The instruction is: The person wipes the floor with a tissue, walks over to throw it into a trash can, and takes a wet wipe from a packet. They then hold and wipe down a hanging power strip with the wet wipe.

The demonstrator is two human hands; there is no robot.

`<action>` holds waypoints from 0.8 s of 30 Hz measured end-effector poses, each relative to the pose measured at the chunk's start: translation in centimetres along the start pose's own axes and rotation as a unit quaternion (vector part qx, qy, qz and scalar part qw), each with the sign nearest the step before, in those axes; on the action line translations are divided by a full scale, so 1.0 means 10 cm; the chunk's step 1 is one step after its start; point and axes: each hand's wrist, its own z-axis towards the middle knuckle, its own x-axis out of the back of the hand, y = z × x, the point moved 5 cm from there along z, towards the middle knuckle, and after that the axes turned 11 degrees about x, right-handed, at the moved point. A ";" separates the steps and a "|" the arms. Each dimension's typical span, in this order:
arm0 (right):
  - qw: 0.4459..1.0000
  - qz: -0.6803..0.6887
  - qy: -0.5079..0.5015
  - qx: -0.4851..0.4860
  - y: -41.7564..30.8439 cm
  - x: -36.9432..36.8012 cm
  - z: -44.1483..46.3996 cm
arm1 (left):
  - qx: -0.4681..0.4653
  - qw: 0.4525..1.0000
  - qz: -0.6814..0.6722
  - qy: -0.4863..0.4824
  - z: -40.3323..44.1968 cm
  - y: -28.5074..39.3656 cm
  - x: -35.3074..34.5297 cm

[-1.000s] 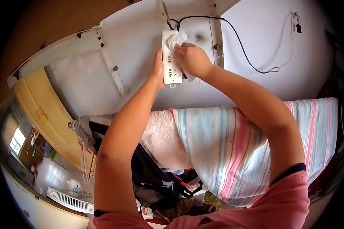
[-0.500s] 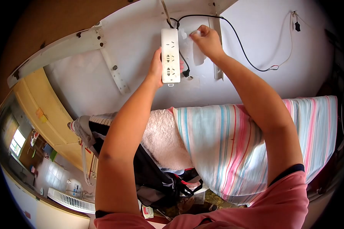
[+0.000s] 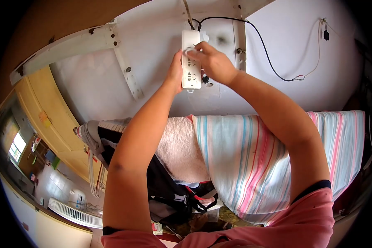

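Observation:
A white power strip (image 3: 191, 38) is upright against the wall, its sockets facing me. My left hand (image 3: 176, 73) is wrapped around its left side, with fingertips showing behind the right edge. In front of the strip's upper half, my right hand (image 3: 217, 63) is closed in a pinch on a small white wad (image 3: 189, 52) that looks like tissue. The wad appears to touch the strip's face; motion blurs the fingertips. A black plug (image 3: 205, 79) hangs just right of the strip, partly behind my right hand.
A black cable (image 3: 260, 45) runs from above the strip to a spliced thin wire at right. Metal brackets (image 3: 128, 69) are fixed on the wall. Below hang a striped cloth (image 3: 244, 165) and a fluffy pink towel (image 3: 180, 144). A yellow cabinet (image 3: 49, 120) stands left.
My right hand has moved left and down from beside the strip onto its face, carrying the white wad. My left hand keeps its hold. The whole view has shifted slightly.

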 end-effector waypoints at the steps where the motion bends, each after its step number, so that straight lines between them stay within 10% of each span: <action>1: 0.997 -0.040 -0.032 0.048 -0.08 -0.02 0.02 | -0.009 0.999 -0.020 0.027 -0.01 0.01 0.01; 5: 0.992 -0.097 -0.052 -0.068 0.23 0.00 0.01 | 0.011 0.998 0.036 -0.058 0.12 -0.02 0.09; 9: 0.993 -0.077 -0.042 0.077 -0.13 -0.09 0.00 | -0.003 0.999 -0.007 0.041 0.04 0.01 0.06; 13: 0.996 -0.069 -0.043 -0.019 0.06 -0.05 0.01 | 0.008 0.998 0.029 -0.059 0.09 -0.02 0.09; 24: 0.996 -0.067 -0.053 0.004 -0.02 -0.07 0.00 | -0.004 0.999 -0.004 0.041 0.09 -0.04 0.11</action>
